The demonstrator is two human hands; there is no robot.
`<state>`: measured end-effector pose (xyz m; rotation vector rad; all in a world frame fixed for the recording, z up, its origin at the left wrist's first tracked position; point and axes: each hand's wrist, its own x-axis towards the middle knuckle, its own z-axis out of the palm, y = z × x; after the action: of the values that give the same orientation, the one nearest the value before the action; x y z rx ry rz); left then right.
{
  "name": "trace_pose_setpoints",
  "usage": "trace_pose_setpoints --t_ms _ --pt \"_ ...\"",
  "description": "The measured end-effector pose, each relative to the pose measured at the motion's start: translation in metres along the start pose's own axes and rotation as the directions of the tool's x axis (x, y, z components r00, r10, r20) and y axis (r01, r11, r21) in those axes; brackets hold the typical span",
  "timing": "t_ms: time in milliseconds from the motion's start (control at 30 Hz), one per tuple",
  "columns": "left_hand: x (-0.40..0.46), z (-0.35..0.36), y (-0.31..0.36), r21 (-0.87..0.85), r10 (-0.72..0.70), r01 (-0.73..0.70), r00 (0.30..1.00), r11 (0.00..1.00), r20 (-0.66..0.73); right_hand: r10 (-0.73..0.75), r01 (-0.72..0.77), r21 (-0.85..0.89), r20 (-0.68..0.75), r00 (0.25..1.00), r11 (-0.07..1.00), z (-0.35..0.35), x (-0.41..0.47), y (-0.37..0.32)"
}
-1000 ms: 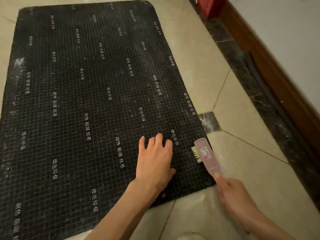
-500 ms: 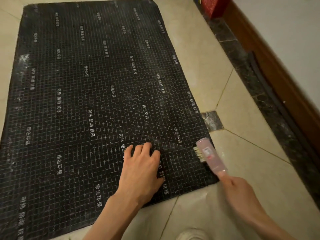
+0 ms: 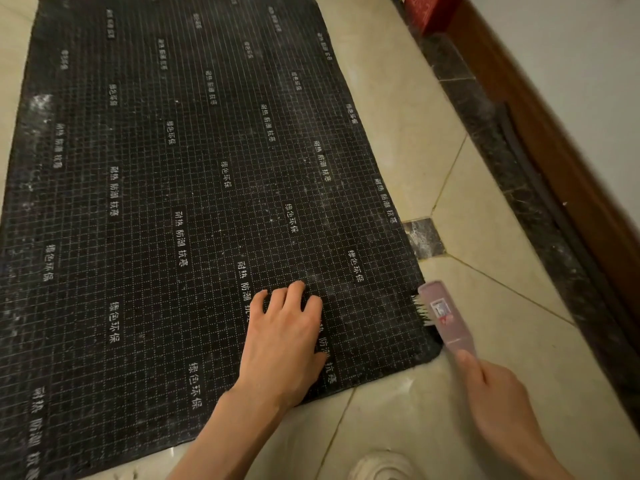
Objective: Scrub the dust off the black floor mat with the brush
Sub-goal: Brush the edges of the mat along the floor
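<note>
A black floor mat point(image 3: 180, 188) with a white grid and white printed characters lies on the tiled floor, with pale dust patches near its right and left edges. My left hand point(image 3: 282, 341) presses flat on the mat near its front right corner, fingers slightly bent. My right hand point(image 3: 498, 396) grips the handle of a pink translucent brush point(image 3: 441, 313). The brush bristles touch the mat's right edge, close to the corner.
Beige floor tiles point(image 3: 398, 109) surround the mat, with a dark marble border strip point(image 3: 519, 188) and a wooden skirting board point(image 3: 561, 140) along the wall on the right. A red box point(image 3: 427, 8) stands at the top right. A white shoe tip point(image 3: 381, 467) shows at the bottom.
My left hand slid left along the mat, then a little right again. The brush stayed at the mat's right edge, shifting slightly outward.
</note>
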<state>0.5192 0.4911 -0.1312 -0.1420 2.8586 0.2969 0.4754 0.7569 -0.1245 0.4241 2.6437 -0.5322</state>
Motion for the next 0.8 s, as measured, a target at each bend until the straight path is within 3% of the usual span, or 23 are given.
trace_pose_setpoints --t_ms 67,200,333,400,567,667,800 --pt "0.001 0.000 0.002 0.013 -0.004 0.004 1.000 1.000 0.008 -0.029 0.029 -0.002 0.051 0.998 1.000 0.012 -0.008 -0.006" --pt "0.001 -0.001 0.000 -0.001 -0.006 0.006 1.000 1.000 0.014 -0.209 0.225 -0.040 0.246 0.946 0.973 0.049 -0.039 -0.022" --pt "-0.002 0.001 -0.005 0.002 0.024 -0.024 0.999 1.000 0.032 -0.047 0.050 -0.049 0.072 0.996 0.998 0.011 -0.015 -0.006" --pt "-0.003 0.002 -0.006 -0.002 0.022 -0.022 0.999 1.000 0.030 -0.035 0.035 -0.030 0.006 0.999 0.999 0.001 -0.008 0.005" --pt "-0.001 0.002 -0.003 -0.012 0.005 -0.005 1.000 1.000 0.014 -0.192 0.235 -0.159 0.246 0.950 0.959 0.048 -0.041 -0.007" --pt "-0.003 0.004 -0.006 -0.012 0.015 -0.014 1.000 1.000 0.027 -0.219 0.271 -0.280 0.203 0.954 0.921 0.037 -0.033 0.002" --pt "-0.004 0.005 -0.008 -0.022 0.017 -0.016 1.000 1.000 0.019 -0.126 0.135 -0.275 0.051 0.991 0.952 0.010 -0.018 0.018"
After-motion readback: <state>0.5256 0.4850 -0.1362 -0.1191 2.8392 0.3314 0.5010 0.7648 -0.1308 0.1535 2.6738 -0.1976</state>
